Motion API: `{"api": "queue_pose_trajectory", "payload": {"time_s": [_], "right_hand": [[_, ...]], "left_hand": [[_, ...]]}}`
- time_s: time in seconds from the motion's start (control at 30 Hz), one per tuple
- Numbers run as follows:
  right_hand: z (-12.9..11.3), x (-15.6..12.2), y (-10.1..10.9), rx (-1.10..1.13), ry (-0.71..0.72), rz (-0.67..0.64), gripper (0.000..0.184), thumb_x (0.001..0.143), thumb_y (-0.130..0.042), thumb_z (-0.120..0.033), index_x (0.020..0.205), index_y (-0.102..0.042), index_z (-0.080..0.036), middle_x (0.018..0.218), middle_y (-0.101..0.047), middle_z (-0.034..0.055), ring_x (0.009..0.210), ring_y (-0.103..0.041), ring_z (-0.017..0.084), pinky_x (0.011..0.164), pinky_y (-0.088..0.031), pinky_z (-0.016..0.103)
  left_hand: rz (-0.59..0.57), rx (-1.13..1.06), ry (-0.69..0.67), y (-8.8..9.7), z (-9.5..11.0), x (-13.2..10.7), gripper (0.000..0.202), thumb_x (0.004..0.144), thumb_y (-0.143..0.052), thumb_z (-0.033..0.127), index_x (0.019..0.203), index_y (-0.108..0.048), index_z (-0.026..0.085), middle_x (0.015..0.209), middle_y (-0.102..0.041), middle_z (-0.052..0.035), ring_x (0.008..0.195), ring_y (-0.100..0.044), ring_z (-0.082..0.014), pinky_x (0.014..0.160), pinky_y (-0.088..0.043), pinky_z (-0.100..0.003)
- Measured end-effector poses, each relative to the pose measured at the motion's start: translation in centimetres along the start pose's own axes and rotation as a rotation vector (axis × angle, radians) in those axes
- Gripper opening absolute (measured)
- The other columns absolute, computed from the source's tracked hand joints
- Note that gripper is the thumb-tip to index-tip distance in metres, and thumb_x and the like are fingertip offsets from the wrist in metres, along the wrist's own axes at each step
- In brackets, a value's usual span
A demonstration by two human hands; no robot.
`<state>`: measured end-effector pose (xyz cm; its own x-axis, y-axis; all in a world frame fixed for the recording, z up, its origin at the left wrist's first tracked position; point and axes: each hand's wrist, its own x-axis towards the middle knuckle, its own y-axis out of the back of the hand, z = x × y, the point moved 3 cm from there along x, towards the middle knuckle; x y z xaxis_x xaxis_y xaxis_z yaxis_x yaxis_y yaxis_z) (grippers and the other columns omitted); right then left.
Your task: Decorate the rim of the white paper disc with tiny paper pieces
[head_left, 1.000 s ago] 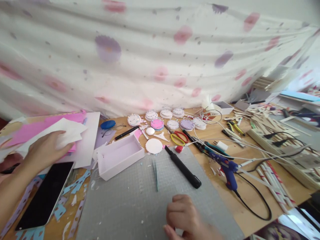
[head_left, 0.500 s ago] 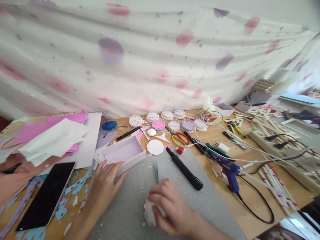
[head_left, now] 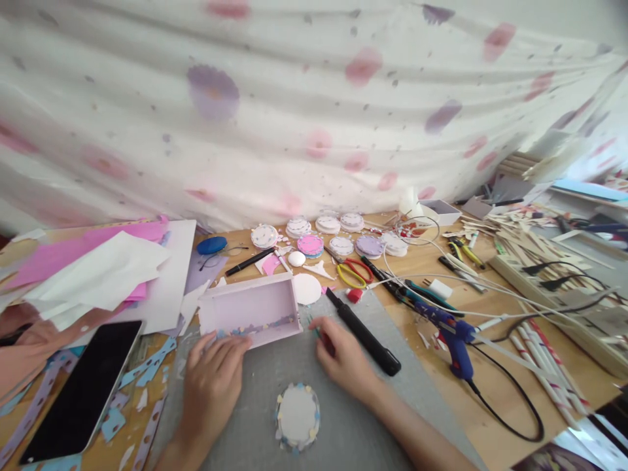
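My left hand (head_left: 216,376) lies on the grey cutting mat (head_left: 392,386), its fingers spread and touching the near wall of a shallow lilac box (head_left: 250,311). The box is tilted up toward me, with small coloured bits along its inner edge. My right hand (head_left: 343,353) is by the box's right end, its fingers curled down on a thin teal piece (head_left: 314,325) on the mat. In front of both hands rests a white round disc (head_left: 297,417) with small coloured bits round its rim; neither hand touches it.
A black marker (head_left: 366,335) lies just right of my right hand, a blue glue gun (head_left: 454,337) with cables beyond it. Scissors (head_left: 350,271) and several round discs (head_left: 310,244) sit behind the box. A phone (head_left: 78,392), paper sheets (head_left: 103,275) and another person's hand (head_left: 24,347) are left.
My right hand let go of the white disc, which now lies on the mat, and reached forward to the teal piece. The box was tipped and pulled nearer by my left hand.
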<state>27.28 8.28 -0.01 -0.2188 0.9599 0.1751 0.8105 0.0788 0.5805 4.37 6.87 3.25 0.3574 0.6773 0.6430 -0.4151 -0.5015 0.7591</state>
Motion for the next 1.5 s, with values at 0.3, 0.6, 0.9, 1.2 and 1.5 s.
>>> {"api": "queue_pose_trajectory", "payload": {"time_s": [0.3,0.6,0.9,1.2,1.5], "right_hand": [[0.5,0.5,1.7,1.0,-0.242,0.085,0.019,0.077,-0.051,-0.028,0.089,-0.063,-0.02,0.061,-0.043,-0.0025,0.055,-0.038,0.013,0.052,-0.029,0.025],[-0.1,0.3,1.6,1.064,-0.084,0.112,0.026,0.077,-0.068,-0.034,0.096,-0.052,-0.024,0.071,-0.052,-0.0024,0.064,-0.043,0.013,0.061,-0.032,0.026],[0.5,0.6,1.7,1.154,-0.175,0.226,0.022,0.088,-0.053,-0.044,0.092,-0.052,-0.022,0.054,-0.048,-0.0046,0.052,-0.039,0.014,0.057,-0.031,0.027],[0.4,1.0,2.0,1.266,-0.248,0.192,0.034,0.089,-0.044,-0.054,0.073,-0.046,-0.025,0.042,-0.033,-0.0075,0.042,-0.025,0.012,0.051,-0.026,0.028],[0.5,0.7,2.0,1.239,-0.202,0.166,0.018,0.087,-0.053,-0.041,0.086,-0.049,-0.023,0.046,-0.042,-0.0068,0.045,-0.029,0.012,0.053,-0.025,0.027]], "left_hand": [[0.004,0.006,-0.015,-0.2,-0.2,-0.6,0.028,0.086,-0.051,0.004,0.1,-0.066,0.023,0.087,-0.076,-0.0019,0.079,-0.07,-0.0201,0.091,-0.038,-0.042],[-0.012,0.01,0.0,-0.2,0.0,-0.6,0.025,0.086,-0.051,0.004,0.096,-0.065,0.021,0.087,-0.076,-0.0028,0.079,-0.071,-0.0204,0.091,-0.039,-0.043],[0.004,0.001,0.007,0.0,0.1,-0.3,0.025,0.087,-0.051,0.005,0.095,-0.067,0.022,0.087,-0.077,-0.0025,0.078,-0.071,-0.0203,0.091,-0.039,-0.042],[0.013,0.004,-0.002,-0.1,0.0,-0.5,0.027,0.087,-0.052,0.006,0.1,-0.067,0.024,0.087,-0.076,-0.0017,0.079,-0.071,-0.0203,0.092,-0.039,-0.042],[0.015,0.005,-0.002,-0.1,0.0,-0.6,0.024,0.086,-0.052,0.006,0.095,-0.067,0.022,0.086,-0.077,-0.0022,0.078,-0.072,-0.0199,0.093,-0.039,-0.042]]}}
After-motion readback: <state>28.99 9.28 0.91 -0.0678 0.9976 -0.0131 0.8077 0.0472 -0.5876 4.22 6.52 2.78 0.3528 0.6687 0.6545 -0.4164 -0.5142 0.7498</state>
